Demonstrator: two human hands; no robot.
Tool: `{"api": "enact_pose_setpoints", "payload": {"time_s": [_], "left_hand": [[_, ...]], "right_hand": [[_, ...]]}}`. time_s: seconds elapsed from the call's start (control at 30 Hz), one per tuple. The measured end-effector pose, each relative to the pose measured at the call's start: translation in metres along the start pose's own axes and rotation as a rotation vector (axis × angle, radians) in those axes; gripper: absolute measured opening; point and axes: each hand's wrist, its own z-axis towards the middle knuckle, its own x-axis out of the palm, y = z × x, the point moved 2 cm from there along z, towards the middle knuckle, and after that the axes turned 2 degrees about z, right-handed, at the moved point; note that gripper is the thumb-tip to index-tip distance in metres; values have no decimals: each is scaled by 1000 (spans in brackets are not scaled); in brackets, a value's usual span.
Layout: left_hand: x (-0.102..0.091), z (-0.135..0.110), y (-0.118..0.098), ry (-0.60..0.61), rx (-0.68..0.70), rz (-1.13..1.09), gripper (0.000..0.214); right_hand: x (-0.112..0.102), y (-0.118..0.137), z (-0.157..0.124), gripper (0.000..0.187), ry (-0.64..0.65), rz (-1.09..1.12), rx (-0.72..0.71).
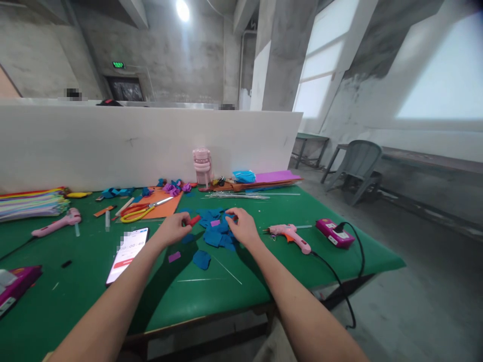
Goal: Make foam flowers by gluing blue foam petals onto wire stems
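Mid-frame, the left hand [172,229] pinches a red piece [195,220]. Right of it, the right hand [243,229] meets blue scraps [213,238], its grip unclear.

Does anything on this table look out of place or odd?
Mildly: one purple scrap sits on the blue pieces, the odd colour in that heap, and a small dark bit lies by itself left of the phone. I see nothing plainly spilled or damaged.
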Motion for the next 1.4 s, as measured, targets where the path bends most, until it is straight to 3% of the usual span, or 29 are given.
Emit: {"api": "enact_pose_setpoints", "payload": {"time_s": [0.13,0.2,0.33,0.6,0.73,0.9,1.03,1.13,1.2,1.27,1.4], "left_hand": [[4,-8,-24,261,15,-479,11],[9,-11,-33,342,16,-600,13],[15,-12,-37,274,-53,-718,13],[25,-6,-32,198,-135,-1007,29],[23,-3,-28,135,-113,-941,28],[23,-6,-36,200,-69,-861,26],[11,-8,-36,228,-11,-866,28],[-5,-4,-14,173,-8,-819,36],[-12,0,9,56,-64,-647,32],[-12,3,28,17,-97,-376,25],[4,3,40,191,-4,67,14]], "right_hand": [[17,12,-8,37,292,481,204],[26,16,-12,31,375,616,294],[27,17,-11,16,257,602,298],[21,16,-9,17,206,677,299],[19,11,-8,23,169,728,383],[28,14,-15,34,312,771,474],[25,11,-12,25,215,643,389],[4,0,-2,19,111,327,212],[-14,-11,4,18,62,35,112],[-29,-22,7,16,73,-65,112],[-44,-33,4,10,161,-142,113]]}}
